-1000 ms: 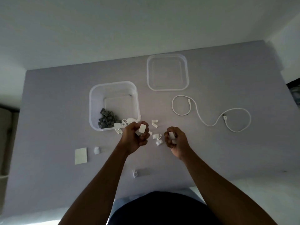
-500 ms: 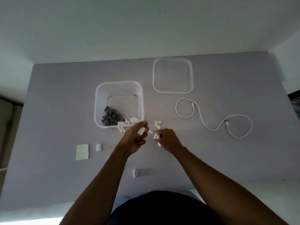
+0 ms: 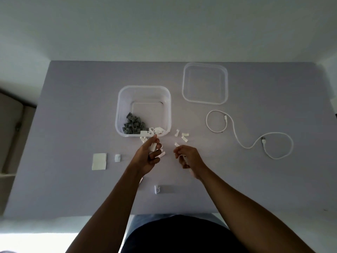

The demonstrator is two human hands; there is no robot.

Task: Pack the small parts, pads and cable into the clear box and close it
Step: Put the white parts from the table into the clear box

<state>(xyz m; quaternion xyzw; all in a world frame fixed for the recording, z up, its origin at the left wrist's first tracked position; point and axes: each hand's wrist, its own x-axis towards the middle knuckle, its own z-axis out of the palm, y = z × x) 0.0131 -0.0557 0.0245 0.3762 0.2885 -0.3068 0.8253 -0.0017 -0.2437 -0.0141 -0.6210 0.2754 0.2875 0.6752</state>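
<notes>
A clear square plastic box (image 3: pixel 144 99) is seen open near the middle of the grey desk (image 3: pixel 73 189), with a heap of dark grey clips (image 3: pixel 132 125) and a few white clips (image 3: pixel 155 131) lying against its near wall. Its clear square lid (image 3: pixel 205 83) is laid flat towards the far edge of the desk, apart from the box. A white cable (image 3: pixel 237 136) is spread in loose loops towards the right edge.

The left hand (image 3: pixel 149 156) is held just in front of the box's near wall, its grip closed around several small white parts (image 3: pixel 154 147). The right hand (image 3: pixel 187 157) is curled beside it (what lies inside that grip cannot be told). Loose white parts (image 3: pixel 184 136) are scattered on the desk just beyond the right hand.

A white rectangular pad (image 3: pixel 99 161) and a small white piece (image 3: pixel 117 157) are placed towards the left edge. One white clip with a flat base (image 3: pixel 160 189) rests near the front edge.
</notes>
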